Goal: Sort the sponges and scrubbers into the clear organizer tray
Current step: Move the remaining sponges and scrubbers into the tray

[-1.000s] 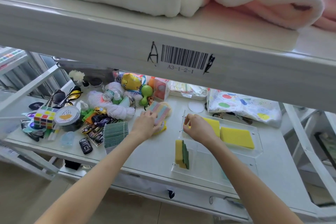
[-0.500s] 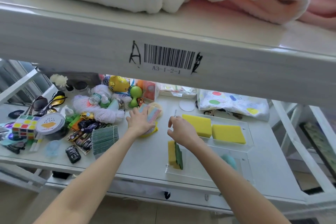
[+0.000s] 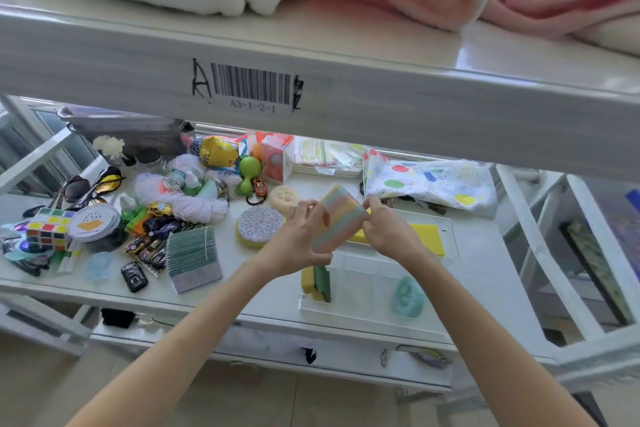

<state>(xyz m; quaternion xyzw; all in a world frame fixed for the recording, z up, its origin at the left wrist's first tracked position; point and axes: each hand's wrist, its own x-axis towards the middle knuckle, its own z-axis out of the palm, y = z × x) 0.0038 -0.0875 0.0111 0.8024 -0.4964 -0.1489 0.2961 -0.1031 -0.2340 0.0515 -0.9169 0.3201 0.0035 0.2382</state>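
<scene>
Lifted off the shelf now, the rainbow-striped sponge (image 3: 341,222) sits in both my hands above the clear organizer tray (image 3: 374,317), uncovering a glittery round scrubber (image 3: 259,226). Nearest me, a yellow-green sponge (image 3: 317,283) stands on edge in the tray's left compartment. My left hand (image 3: 300,239) pinches the pastel block's left edge; my right hand (image 3: 389,232) pinches its right.

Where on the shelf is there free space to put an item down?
Bare shelf lies between the striped card stack and the clear organizer tray, and right of the tray. Left of the glitter round scrubber it is crowded.
</scene>
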